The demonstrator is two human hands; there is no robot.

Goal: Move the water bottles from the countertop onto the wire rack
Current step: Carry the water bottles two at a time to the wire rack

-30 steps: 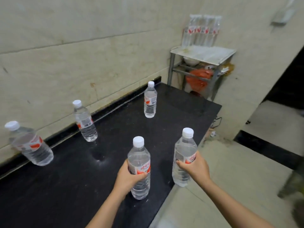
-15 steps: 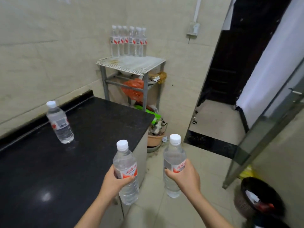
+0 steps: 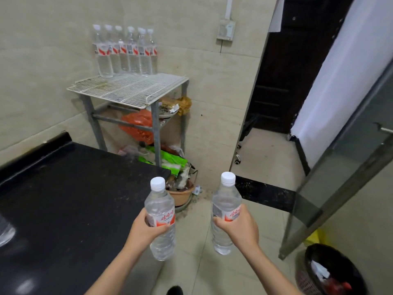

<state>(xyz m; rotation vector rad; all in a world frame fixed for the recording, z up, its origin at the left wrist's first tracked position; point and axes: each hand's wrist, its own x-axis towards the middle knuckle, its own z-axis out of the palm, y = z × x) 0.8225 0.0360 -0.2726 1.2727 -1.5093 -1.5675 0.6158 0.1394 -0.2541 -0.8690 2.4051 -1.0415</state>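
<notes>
My left hand (image 3: pixel 142 232) grips a clear water bottle (image 3: pixel 160 205) with a white cap and red label, held upright just past the corner of the black countertop (image 3: pixel 70 199). In my right hand (image 3: pixel 240 228) is a second, matching bottle (image 3: pixel 225 201), upright over the tiled floor. Ahead stands the white wire rack (image 3: pixel 129 89) on grey metal legs against the wall. Several identical bottles (image 3: pixel 125 52) stand in a row along its back edge. The base of another bottle (image 3: pixel 5 232) shows at the countertop's far left edge.
Under the rack lie an orange bag (image 3: pixel 137 126), green packets and a clay pot (image 3: pixel 180 193). A dark doorway and a glass door (image 3: pixel 344 167) are on the right. A black waste basket (image 3: pixel 331 271) sits at the lower right floor.
The view has turned right and moved closer to the rack. Both bottles have left the countertop and travel with my hands. The bottles standing on the counter have slid out of view to the left.
</notes>
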